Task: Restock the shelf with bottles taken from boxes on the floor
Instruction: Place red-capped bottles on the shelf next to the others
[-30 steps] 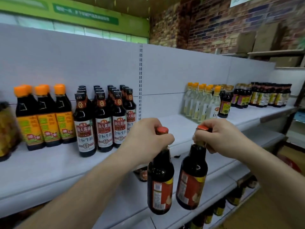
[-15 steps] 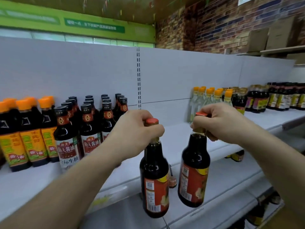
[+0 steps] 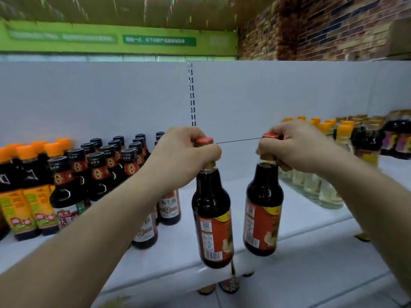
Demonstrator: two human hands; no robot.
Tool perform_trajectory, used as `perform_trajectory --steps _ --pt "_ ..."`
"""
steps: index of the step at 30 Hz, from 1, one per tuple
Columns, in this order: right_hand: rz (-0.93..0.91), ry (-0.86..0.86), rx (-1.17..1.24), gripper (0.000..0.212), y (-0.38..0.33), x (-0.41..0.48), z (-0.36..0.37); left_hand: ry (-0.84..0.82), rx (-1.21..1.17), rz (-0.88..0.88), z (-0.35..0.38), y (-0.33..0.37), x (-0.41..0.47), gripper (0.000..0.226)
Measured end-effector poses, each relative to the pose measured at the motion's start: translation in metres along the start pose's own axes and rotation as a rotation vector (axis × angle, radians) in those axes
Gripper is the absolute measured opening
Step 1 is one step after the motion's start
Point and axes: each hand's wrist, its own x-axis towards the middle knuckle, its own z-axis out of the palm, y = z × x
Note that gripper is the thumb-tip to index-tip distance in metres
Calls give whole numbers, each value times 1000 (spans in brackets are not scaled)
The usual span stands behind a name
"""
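Dark glass, red caps, two bottles. Gripped left bottle (image 3: pixel 211 210) at cap and neck with left hand (image 3: pixel 182 152), fingers curled right round. Gripped right bottle (image 3: pixel 263 207) the same way with right hand (image 3: pixel 295 145), fingers wrapped at the neck just under the cap. Hung both clear of any surface, side by side, centre of frame, slightly tilted. Not set down yet.

Raised both over the last second, from well below the shelf (image 3: pixel 311 216) lip, against the lower tier (image 3: pixel 289 292), to roughly lip level at the bases. Also ended up squared to the bare gap between black-capped bottles (image 3: pixel 106 172) at left and clear orange-capped bottles (image 3: pixel 327 185) at right.

Judged as: lift nearly finished, placement next. Still needed bases over the lip, then forward and down into the gap. Flagged left bottle's closeness to the nearest black-capped one as knock risk.
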Motion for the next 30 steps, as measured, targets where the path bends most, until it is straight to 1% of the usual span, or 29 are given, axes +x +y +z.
perform_trajectory --steps 5,10,14,19,23,26,30 --pt "20 -4 10 16 18 25 14 9 54 -7 15 -5 27 15" --pt "63 -11 -10 19 33 42 31 3 54 -29 29 -21 48 16" --pt "83 -23 -7 22 42 50 46 -33 53 -36 40 -36 61 13" --pt "85 -8 -38 23 44 58 51 -58 51 -68 51 -53 74 16" --pt "104 4 -40 28 51 59 61 -22 13 -85 55 -67 80 14" --pt "112 3 14 28 57 55 63 -17 -28 -69 57 -72 78 12" --pt "98 14 28 21 62 50 64 -7 -70 -77 59 -75 73 16"
